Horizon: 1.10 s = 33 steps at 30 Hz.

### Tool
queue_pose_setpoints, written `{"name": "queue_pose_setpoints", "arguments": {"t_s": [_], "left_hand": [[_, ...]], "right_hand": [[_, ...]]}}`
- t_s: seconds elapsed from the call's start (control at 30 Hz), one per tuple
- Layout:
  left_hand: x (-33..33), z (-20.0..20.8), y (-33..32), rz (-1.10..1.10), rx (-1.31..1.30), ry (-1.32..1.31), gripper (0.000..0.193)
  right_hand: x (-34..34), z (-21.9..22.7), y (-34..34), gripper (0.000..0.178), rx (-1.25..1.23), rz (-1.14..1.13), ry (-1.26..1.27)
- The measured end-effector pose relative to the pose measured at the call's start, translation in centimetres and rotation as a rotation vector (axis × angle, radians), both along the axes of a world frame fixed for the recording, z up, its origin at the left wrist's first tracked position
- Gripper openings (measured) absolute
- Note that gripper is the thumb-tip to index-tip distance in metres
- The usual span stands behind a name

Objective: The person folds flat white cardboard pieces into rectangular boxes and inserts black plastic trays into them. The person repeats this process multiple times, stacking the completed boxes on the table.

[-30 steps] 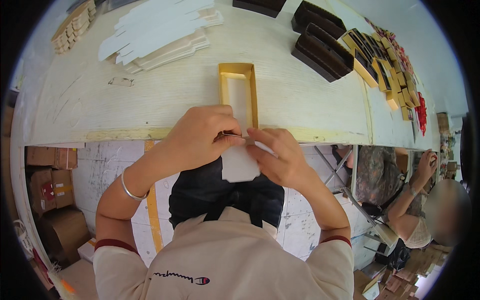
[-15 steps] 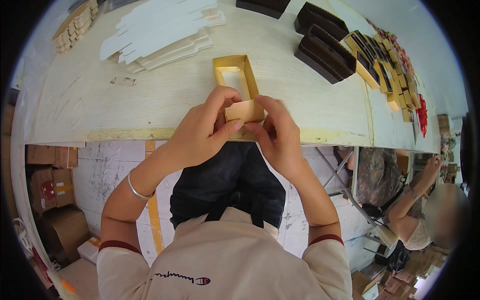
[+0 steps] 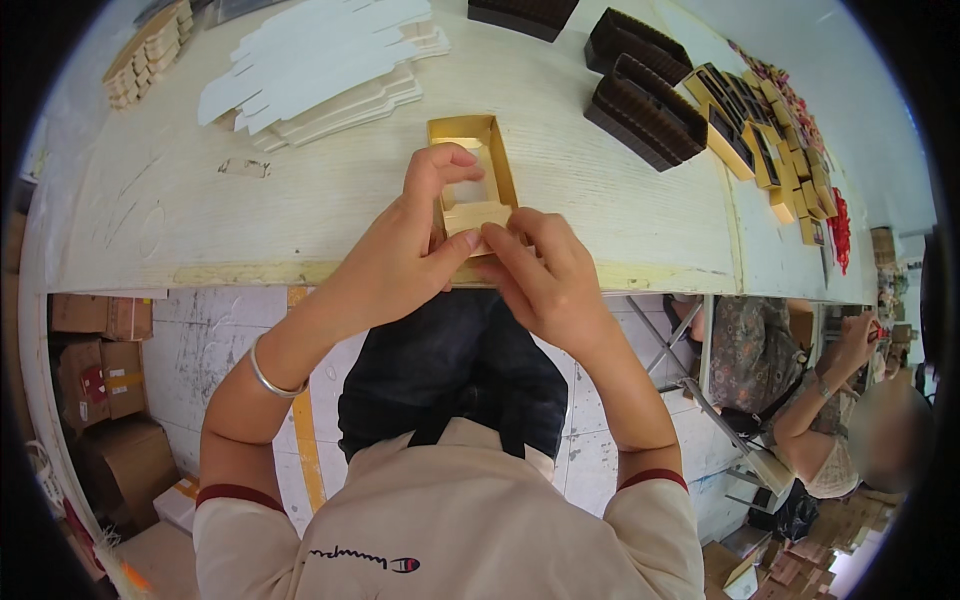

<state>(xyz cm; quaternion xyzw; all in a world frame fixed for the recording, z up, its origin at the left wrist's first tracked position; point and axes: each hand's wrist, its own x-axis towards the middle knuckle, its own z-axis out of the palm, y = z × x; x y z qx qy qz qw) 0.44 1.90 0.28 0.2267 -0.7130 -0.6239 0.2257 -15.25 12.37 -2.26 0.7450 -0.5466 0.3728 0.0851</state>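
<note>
A shallow gold paperboard box (image 3: 507,172), open at the top, lies lengthwise at the table's near edge. Its near end has a pale flap (image 3: 476,214) folded down inward. My left hand (image 3: 405,235) grips the near left corner, its thumb pressed to the end wall and its index finger bent above the inside of the box. On the near right corner, the thumb and fingers of my right hand (image 3: 550,275) pinch the same end. The lower fingers of both hands are partly hidden.
Flat white box blanks (image 3: 310,70) are stacked at the far left, beside pale folded pieces (image 3: 148,55). Dark plastic trays (image 3: 648,110) stand at the far right, then filled gold boxes (image 3: 785,165) and red cords (image 3: 840,230). Another person's arm (image 3: 815,405) is at the right.
The end flap, upright before, is now folded down into the box. My left index finger has lifted off and risen over the box; my right fingers have shifted toward the near end.
</note>
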Motion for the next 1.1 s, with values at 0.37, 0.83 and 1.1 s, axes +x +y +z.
{"name": "queue_pose_setpoints", "arguments": {"t_s": [0.37,0.83,1.1], "left_hand": [[1.0,-0.1,0.0,-0.024,-0.782,-0.236,0.011],[1.8,1.7,-3.7,-0.311,-1.166,-0.356,0.027],[1.4,2.4,-3.6,-0.198,-0.968,-0.180,0.065]], "right_hand": [[0.1,2.8,-0.9,0.014,0.512,-0.011,-0.062],[-0.6,3.1,0.7,0.028,-0.033,-0.025,-0.038],[-16.1,6.1,-0.7,0.012,0.146,-0.503,0.307]]}}
